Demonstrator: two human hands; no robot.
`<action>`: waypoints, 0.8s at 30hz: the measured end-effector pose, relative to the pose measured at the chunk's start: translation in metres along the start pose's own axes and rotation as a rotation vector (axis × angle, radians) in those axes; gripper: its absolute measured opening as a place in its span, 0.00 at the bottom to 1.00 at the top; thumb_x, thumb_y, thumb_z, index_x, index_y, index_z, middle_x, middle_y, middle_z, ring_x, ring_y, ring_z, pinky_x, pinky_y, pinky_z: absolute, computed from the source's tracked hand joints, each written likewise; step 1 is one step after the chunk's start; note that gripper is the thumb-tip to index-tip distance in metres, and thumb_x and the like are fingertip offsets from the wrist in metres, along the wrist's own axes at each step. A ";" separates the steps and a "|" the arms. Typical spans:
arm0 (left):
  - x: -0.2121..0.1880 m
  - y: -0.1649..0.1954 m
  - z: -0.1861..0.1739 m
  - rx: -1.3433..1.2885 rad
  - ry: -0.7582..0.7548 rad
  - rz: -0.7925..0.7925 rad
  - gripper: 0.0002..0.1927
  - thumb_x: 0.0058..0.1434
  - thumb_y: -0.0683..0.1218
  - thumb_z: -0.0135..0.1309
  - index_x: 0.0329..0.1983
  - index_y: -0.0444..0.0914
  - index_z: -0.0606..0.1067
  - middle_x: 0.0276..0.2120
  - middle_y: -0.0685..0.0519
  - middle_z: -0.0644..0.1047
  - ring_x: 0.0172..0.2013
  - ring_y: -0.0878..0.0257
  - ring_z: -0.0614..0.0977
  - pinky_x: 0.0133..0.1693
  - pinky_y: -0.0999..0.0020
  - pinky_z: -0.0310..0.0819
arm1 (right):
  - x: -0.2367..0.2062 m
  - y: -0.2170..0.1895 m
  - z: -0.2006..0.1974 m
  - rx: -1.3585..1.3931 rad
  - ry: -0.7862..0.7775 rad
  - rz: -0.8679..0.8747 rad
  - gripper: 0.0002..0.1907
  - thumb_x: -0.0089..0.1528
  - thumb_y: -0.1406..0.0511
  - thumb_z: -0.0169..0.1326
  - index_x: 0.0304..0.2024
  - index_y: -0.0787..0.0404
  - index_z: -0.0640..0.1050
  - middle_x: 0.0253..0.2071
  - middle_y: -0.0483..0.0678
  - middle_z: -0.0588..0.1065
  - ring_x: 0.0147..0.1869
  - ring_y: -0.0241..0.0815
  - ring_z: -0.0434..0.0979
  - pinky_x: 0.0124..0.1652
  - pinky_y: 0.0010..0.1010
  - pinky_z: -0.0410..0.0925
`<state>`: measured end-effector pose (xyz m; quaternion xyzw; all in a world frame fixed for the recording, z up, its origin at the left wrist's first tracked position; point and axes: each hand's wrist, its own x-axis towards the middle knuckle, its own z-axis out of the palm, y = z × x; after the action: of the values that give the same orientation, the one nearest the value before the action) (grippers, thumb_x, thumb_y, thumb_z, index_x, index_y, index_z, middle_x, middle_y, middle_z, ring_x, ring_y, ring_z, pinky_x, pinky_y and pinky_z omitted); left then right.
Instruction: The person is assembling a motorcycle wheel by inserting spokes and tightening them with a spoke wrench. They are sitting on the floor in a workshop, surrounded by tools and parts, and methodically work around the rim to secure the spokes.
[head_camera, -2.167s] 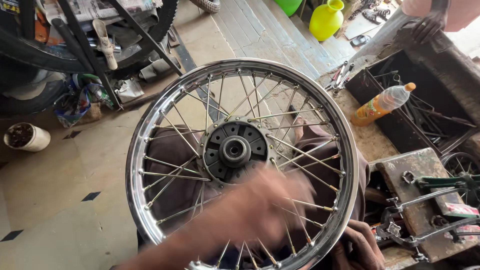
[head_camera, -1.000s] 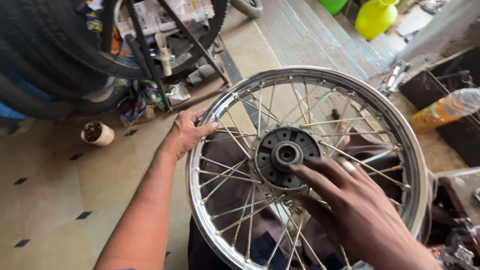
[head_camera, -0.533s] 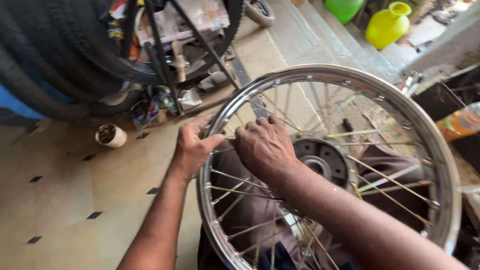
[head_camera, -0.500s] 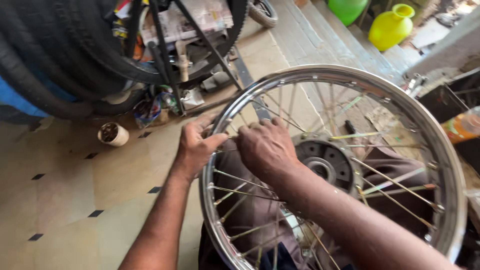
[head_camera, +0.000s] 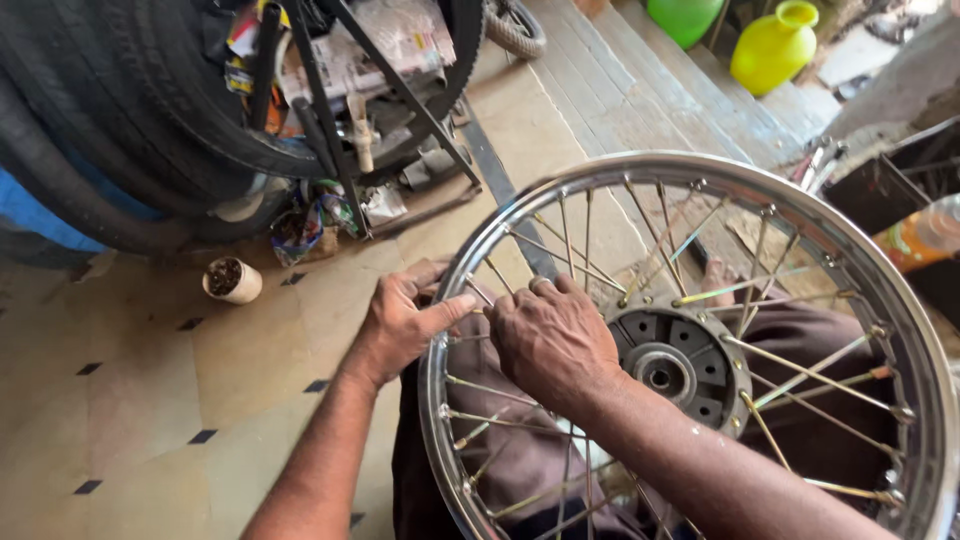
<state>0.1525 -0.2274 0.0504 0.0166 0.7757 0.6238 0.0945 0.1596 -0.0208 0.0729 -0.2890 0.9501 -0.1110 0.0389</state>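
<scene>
- A chrome spoked motorcycle wheel rim (head_camera: 800, 205) fills the right and lower centre of the frame, lying tilted across the person's lap; its dark hub (head_camera: 672, 365) sits right of centre, with thin spokes (head_camera: 815, 385) fanning out to the rim.
- The left hand (head_camera: 400, 325) is at the rim's left edge, centre-left of the frame; its fingers (head_camera: 440, 312) curl over the rim there and the thumb points right along it, so the hand is grasping the rim.
- The right hand (head_camera: 550, 340) lies just beside the left, over the spokes between rim and hub, back of the hand upward. Its fingers (head_camera: 540, 290) are bent down among the spokes near the rim; whether they pinch a spoke or a nipple cannot be told, since the hand hides its own fingertips.
- The two hands nearly touch at the thumb of the left.
- Brown trousers (head_camera: 800, 340) show through the spokes under the wheel.
- Upper left: large black tyres (head_camera: 120, 120) and a dark metal stand (head_camera: 400, 90) with papers behind it.
- On the tiled floor (head_camera: 130, 400) at left stands a small white cup (head_camera: 232, 280).
- Top right: a yellow jug (head_camera: 775, 45) beside a green container (head_camera: 690, 15); an orange bottle (head_camera: 925, 240) at the right edge.
</scene>
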 end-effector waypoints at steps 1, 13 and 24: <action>-0.002 0.000 0.003 0.030 0.002 -0.020 0.21 0.57 0.44 0.61 0.53 0.32 0.79 0.33 0.54 0.84 0.30 0.69 0.81 0.33 0.72 0.79 | -0.005 -0.001 -0.003 0.006 0.011 -0.007 0.11 0.62 0.60 0.50 0.37 0.60 0.77 0.36 0.52 0.79 0.49 0.50 0.76 0.52 0.45 0.64; -0.028 -0.022 0.026 -0.022 0.167 -0.026 0.16 0.65 0.42 0.56 0.56 0.37 0.78 0.42 0.54 0.81 0.37 0.67 0.82 0.40 0.70 0.82 | -0.196 0.106 -0.115 0.230 0.564 0.038 0.23 0.53 0.73 0.58 0.53 0.64 0.78 0.45 0.52 0.80 0.48 0.49 0.81 0.50 0.40 0.71; -0.032 -0.046 0.037 0.178 0.254 -0.102 0.14 0.77 0.44 0.54 0.60 0.32 0.71 0.38 0.48 0.78 0.30 0.60 0.76 0.28 0.59 0.71 | -0.353 0.092 0.015 0.939 0.521 0.829 0.11 0.58 0.73 0.61 0.44 0.66 0.84 0.39 0.50 0.81 0.40 0.38 0.81 0.39 0.28 0.75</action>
<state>0.1942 -0.2068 0.0026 -0.0937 0.8334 0.5440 0.0254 0.4054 0.2473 0.0400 0.1828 0.8118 -0.5537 -0.0309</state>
